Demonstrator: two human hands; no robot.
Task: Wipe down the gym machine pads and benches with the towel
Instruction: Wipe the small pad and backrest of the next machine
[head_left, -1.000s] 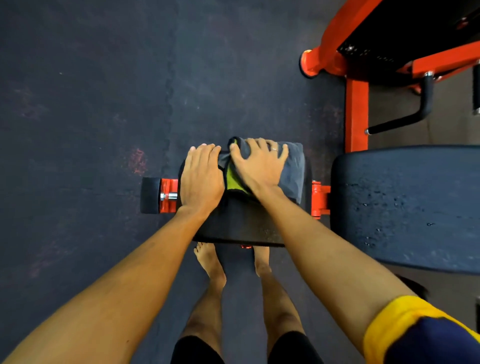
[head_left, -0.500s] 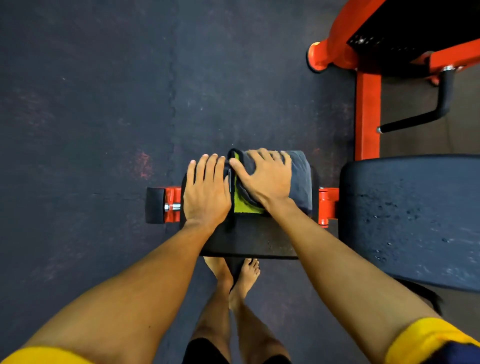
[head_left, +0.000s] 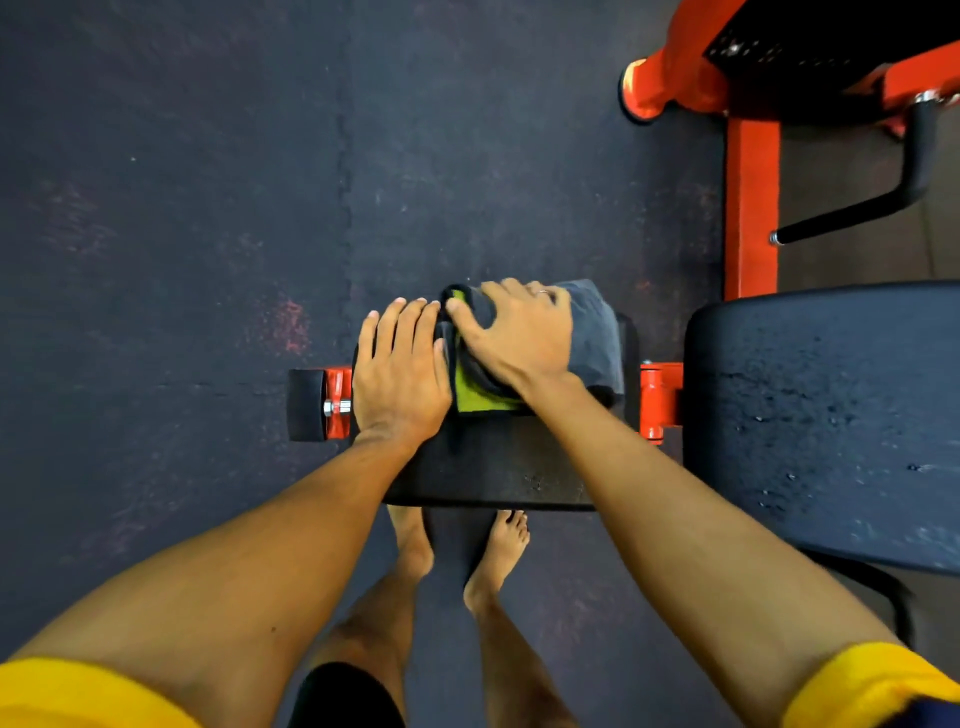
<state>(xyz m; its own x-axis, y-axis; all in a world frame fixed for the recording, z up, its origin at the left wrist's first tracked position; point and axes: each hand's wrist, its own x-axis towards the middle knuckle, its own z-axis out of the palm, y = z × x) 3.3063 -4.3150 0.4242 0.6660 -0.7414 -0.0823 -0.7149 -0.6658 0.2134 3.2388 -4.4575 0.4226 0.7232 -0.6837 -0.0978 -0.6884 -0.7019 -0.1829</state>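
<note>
The floor is dark rubber matting, scuffed, with faded reddish patches and a toothed seam running away from the camera. On it stands a gym machine with an orange frame, a bent black handle and a wide black bench at the right. The bench's surface is flecked with pale specks, possibly droplets, though the view is too soft to be sure.

Just left of the bench, a black pad sits crosswise between two orange brackets, with a black end cap at its left end. The towel, grey with a yellow-green face showing at its near edge, lies bunched on the far right part of this pad.

The right hand lies on top of the towel. Its fingers are bent down over the cloth's far side, their tips out of sight, and the thumb is stretched left along the fold. A ring shows on one finger. The left hand rests flat on the bare pad just beside the towel, with its fingers straight and close together and its thumb against the cloth's edge.

Below the pad, two bare feet stand on the matting. Yellow sleeves show at the bottom corners.
</note>
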